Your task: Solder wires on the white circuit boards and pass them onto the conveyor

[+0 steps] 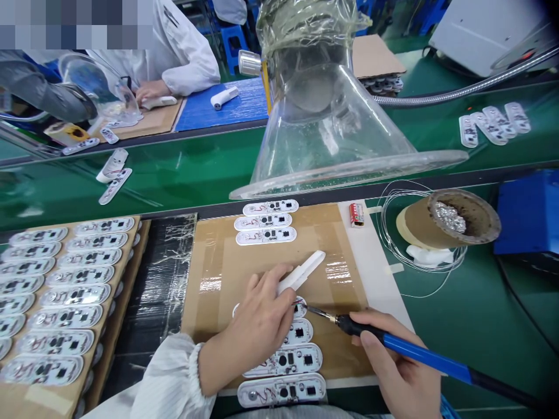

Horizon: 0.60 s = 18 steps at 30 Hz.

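Head view, left hand (pixel 257 317): fingers and thumb closed on a white bar, the wrist gathered in an elastic cuff of pale cloth.
White bar (pixel 303 272): long, narrow, smooth and plastic-looking, slanting up and away from between thumb and fingers.
Right hand (pixel 393 355): wrapped around a soldering iron, well clear of the left.
Soldering iron (pixel 419 352): slim round handle in black and glossy blue, thin metal shaft; its tip is at the end of a circuit board, just beside the left thumb. Whether it touches cannot be told.
Circuit board (pixel 299 308): white, round-ended, partly hidden under the left hand, a fine red wire near the tip.
Lower boards (pixel 283 390): three more pill-shaped ones, stacked in a column toward the body, with square black chips.
Upper boards (pixel 266 235): three of the same kind, beyond the left hand.
Cardboard (pixel 213 262): flat, brown, crossed by shiny tape, beneath both groups.
Brown cup (pixel 421 224): tilted, rough-rimmed, holding crinkled silvery shavings (pixel 449 217).
Wire coil (pixel 441 267): thin, pale loops around the cup's base.
Hood (pixel 332 139): clear, flared like a funnel, above the far edge.
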{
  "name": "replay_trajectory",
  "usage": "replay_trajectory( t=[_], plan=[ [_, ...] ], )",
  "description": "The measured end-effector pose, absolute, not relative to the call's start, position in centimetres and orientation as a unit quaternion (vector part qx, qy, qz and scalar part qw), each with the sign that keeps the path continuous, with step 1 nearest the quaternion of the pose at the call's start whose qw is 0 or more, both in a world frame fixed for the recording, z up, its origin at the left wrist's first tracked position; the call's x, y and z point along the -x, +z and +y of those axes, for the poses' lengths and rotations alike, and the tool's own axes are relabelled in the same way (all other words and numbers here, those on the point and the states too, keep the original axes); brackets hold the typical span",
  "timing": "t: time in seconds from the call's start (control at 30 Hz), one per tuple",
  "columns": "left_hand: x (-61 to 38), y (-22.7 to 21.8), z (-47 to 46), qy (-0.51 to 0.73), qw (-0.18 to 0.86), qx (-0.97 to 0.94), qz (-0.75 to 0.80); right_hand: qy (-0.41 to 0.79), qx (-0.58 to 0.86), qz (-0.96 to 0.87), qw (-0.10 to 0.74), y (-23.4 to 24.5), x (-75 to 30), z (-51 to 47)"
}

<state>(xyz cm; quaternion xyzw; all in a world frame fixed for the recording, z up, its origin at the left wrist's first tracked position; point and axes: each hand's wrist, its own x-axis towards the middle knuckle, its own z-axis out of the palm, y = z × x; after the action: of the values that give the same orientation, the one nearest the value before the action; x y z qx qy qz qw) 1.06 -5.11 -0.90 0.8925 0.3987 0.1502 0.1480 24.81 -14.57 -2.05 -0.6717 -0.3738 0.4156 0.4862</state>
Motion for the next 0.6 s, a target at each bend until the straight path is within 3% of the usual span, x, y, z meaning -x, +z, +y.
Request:
replay_trajectory(
  t=[0.6],
  plan=[
    [-1.2, -0.9, -5.1, 0.16, 0.143, -0.892, 0.397, 0.419, 0.673, -0.364, 0.49, -1.6, -24.7, -14.3]
  ],
)
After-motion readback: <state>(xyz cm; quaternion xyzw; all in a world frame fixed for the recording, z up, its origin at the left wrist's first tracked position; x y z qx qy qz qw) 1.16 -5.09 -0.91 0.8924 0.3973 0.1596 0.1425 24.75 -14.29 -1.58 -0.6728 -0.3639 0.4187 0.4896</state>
